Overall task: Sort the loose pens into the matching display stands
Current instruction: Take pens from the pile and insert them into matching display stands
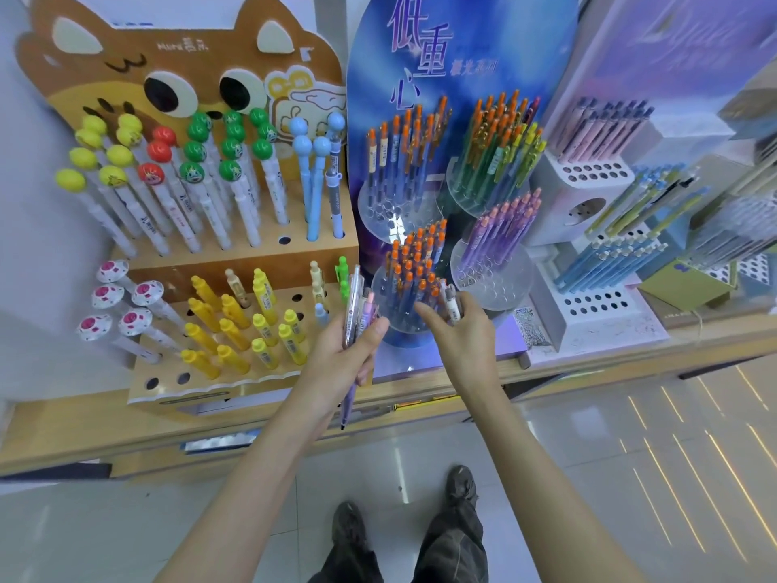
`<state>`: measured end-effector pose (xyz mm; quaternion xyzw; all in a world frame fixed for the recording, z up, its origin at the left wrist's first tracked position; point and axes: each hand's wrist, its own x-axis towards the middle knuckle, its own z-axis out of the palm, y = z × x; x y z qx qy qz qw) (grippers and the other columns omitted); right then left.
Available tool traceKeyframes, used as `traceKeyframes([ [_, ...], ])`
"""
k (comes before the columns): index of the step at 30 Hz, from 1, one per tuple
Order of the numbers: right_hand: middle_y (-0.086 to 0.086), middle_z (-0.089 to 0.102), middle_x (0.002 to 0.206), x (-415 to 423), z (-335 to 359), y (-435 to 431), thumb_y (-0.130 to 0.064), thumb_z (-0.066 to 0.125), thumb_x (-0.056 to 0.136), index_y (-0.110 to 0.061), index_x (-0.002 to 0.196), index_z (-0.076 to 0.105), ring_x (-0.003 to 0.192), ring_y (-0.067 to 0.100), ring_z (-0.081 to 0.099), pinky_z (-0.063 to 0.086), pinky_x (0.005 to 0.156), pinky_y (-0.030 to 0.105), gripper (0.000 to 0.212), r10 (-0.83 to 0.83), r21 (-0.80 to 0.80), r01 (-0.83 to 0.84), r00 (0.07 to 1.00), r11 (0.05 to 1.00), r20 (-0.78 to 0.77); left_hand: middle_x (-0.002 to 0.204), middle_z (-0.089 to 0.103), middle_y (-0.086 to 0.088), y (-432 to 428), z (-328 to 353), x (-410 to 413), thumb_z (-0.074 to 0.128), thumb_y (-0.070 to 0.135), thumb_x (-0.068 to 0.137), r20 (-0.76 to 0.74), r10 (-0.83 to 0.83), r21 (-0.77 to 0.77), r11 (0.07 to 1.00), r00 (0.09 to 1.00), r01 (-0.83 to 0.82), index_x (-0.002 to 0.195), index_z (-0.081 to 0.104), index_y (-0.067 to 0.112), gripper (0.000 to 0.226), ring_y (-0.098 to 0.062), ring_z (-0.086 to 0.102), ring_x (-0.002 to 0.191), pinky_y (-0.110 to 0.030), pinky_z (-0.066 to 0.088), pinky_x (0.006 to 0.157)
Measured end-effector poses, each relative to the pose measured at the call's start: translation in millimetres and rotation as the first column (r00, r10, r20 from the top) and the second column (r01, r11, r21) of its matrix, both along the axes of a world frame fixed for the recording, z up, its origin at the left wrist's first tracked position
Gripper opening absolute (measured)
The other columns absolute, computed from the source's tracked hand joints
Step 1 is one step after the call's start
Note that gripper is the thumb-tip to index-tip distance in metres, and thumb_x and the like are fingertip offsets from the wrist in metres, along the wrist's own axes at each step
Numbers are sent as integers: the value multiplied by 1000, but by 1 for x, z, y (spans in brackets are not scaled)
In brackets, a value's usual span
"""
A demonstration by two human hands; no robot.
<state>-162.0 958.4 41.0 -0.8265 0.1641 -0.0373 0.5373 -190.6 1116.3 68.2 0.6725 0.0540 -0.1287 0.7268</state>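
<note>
Several loose pens [355, 307] sit gripped in the left hand [342, 363], centre frame, as sorting stock. The right hand [458, 336] pinches a white pen [450, 307] beside the orange-capped stand [384, 315], presumably to test the match.

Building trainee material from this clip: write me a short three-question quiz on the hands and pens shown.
1. True or false: the left hand grips a bundle of loose pens.
2. The right hand is: A) flat and empty; B) holding pale pens beside the orange-topped pens; C) resting on the floor.
3. Fill in: the ball-topped pens in the cat-shaped stand are yellow, red, green and ____.
Key: 1 true; 2 B; 3 blue.
</note>
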Motion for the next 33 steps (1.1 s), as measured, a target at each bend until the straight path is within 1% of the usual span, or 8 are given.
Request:
traceKeyframes([
  [5,-22,58,72,-16,32,-11,-33,63,90,-24,98,51,65,-4,51,40,60,9,16,84,178,-98,993,979,87,54,36,5,-13,4,3,55,26,94,19,-30,-11,999,999,31,95,52,22,5,-9,32,45,-19,32,46],
  [10,-7,29,47,-16,61,-35,-9,60,91,-7,96,62,42,10,21,18,41,21,6,221,554,-170,975,815,-26,61,43,0,-38,13,7,58,21,85,-69,-158,-218,966,985,139,96,51,11,17,-10,32,44,-19,30,43],
  [13,-11,35,46,-12,74,-48,-9,65,87,-4,100,63,40,8,22,18,39,20,14,287,503,-227,957,834,-43,63,48,0,-59,18,14,43,16,74,-102,-258,-335,918,961,211,97,49,8,26,-10,33,44,-19,30,42],
  [16,-10,41,49,-8,77,-66,-9,69,84,-5,100,63,39,6,27,22,38,18,17,261,425,-222,965,877,-35,66,47,-4,-86,22,18,43,8,89,-120,-228,-273,943,966,189,91,49,8,6,-10,36,44,-19,28,42],
  [22,-7,36,45,3,79,-121,-12,70,85,0,78,59,38,9,24,23,38,18,17,166,414,-141,986,900,-25,66,57,4,-140,16,27,41,10,99,-20,-132,-137,982,991,128,97,49,14,10,-7,44,47,-17,36,45],
  [25,-7,31,43,12,80,-149,-10,68,85,2,77,59,38,10,24,25,40,19,18,125,366,-106,992,925,-31,64,64,11,-166,14,29,41,10,100,-25,-36,-67,997,999,34,95,50,15,11,-3,54,52,-17,41,52],
  [29,-11,35,43,34,86,-183,-14,69,86,-9,70,60,41,9,28,27,43,19,19,28,338,-47,998,940,61,90,69,1,-182,8,34,39,10,101,5,134,-42,990,991,-134,95,51,12,13,-3,68,76,-18,51,68],
  [33,-14,47,47,57,91,-195,-18,71,84,-10,72,65,48,9,38,34,54,25,15,-23,307,-37,982,951,188,89,72,-3,-180,8,40,42,17,99,64,254,-39,967,965,-252,92,45,14,9,-20,70,84,-37,55,76],
])
